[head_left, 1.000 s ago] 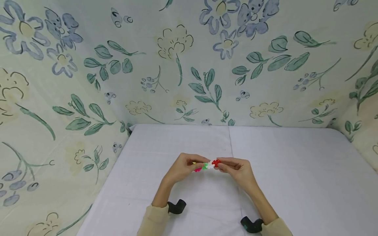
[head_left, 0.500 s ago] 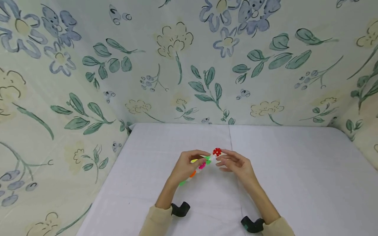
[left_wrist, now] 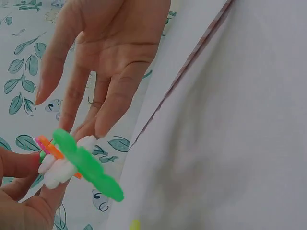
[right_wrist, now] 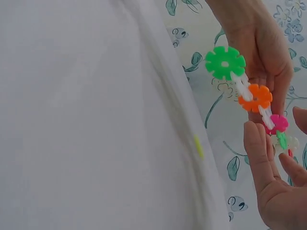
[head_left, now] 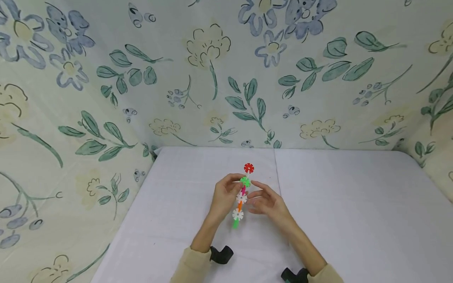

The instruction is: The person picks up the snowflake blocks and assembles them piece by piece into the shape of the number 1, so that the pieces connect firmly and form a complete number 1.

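A chain of notched plastic snowflake discs [head_left: 238, 214] runs upright in the head view, in red, white, green, pink and orange. The red disc [head_left: 249, 168] tops it, and a green disc [right_wrist: 225, 63] ends it nearest the person. My left hand [head_left: 223, 196] pinches the chain near its upper green disc [head_left: 245, 182]; in the left wrist view its fingertips lie behind the discs. Beside the chain, my right hand [head_left: 269, 201] has its fingers spread and loosely bent, gripping nothing. The right wrist view shows those fingers close to the pink disc [right_wrist: 278, 123]; contact is unclear.
A white cloth covers the table [head_left: 336, 204], with a seam running away from the person. A small yellow piece [right_wrist: 198, 146] shows against the cloth. Black curved mounts [head_left: 221, 254] sit at both wrists. Behind stands a floral curtain [head_left: 212, 110].
The chain has swung from sideways to pointing away, its red end now farthest. My right hand has released the red disc and moved down the chain. My left hand keeps its pinch.
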Available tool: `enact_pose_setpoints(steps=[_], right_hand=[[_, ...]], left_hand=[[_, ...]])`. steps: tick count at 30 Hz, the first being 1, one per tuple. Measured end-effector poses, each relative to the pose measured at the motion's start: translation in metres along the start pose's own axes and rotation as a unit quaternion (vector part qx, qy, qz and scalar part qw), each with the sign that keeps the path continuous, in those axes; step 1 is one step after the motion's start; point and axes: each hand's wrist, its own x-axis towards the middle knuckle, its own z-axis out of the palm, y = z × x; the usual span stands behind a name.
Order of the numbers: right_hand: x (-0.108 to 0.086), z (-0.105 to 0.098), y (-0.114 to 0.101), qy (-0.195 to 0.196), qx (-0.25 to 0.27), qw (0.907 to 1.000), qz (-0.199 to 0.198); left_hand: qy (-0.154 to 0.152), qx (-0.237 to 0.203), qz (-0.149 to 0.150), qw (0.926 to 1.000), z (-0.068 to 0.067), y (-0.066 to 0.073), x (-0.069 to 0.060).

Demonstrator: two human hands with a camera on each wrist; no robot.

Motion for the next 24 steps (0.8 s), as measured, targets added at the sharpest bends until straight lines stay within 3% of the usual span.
enact_pose_setpoints(steps=[6,14,19,24], right_hand=[[-0.001,0.006,0.002,0.036,-0.001,0.9992,0.016],[-0.002,0.001,0.001,0.07,0.005,0.9975,0.004],[-0.002,-0.004,-0.004,0.082,-0.001,0.9965,0.02],[-0.002,-0.009,-0.007,0.093,-0.015,0.9944,0.046]], left_hand=[[-0.004,0.001,0.002,1.0,0.008,-0.003,-0.001],[-0.059,0.05,0.012,0.997,0.003,-0.001,-0.001],[-0.13,0.086,-0.007,0.9877,-0.01,0.0,0.0],[-0.206,0.054,-0.04,0.9762,-0.019,0.002,0.001]])
